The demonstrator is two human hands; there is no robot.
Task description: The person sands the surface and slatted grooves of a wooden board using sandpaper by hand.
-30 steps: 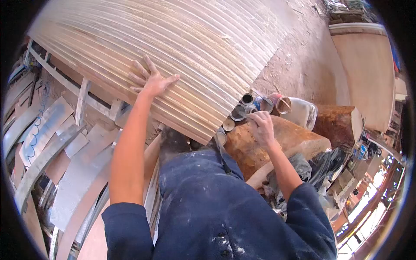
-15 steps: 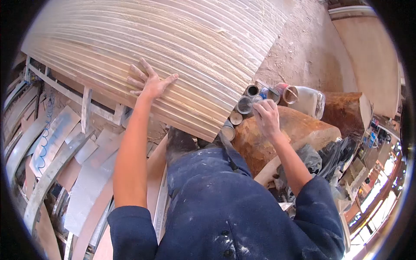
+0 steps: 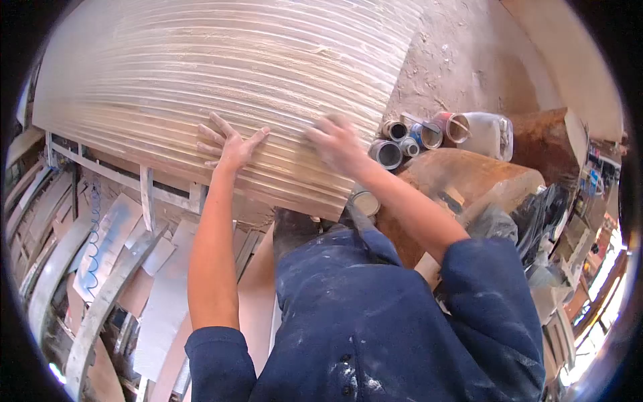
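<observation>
A large ridged panel (image 3: 221, 74), streaked with pale dust, spreads in front of me. My left hand (image 3: 231, 146) lies on it near its front edge, fingers spread and palm down. Over the panel's right part is my right hand (image 3: 338, 144), smeared by motion. Its fingers seem bent, and whether anything is under or in them is hidden. Just right of that hand stand several open cans, among them a grey one (image 3: 386, 155) and a reddish one (image 3: 453, 126).
A white plastic jug (image 3: 487, 136) stands behind a brown, rust-stained block (image 3: 472, 173). Black plastic bags (image 3: 549, 218) lie to the right. Below the panel on the left are curved strips (image 3: 110, 291) and sheet offcuts (image 3: 167, 305). A metal frame (image 3: 146, 191) supports the panel.
My right hand has moved left from above the cans to over the panel. My left hand stays spread on the panel. The view has shifted slightly.
</observation>
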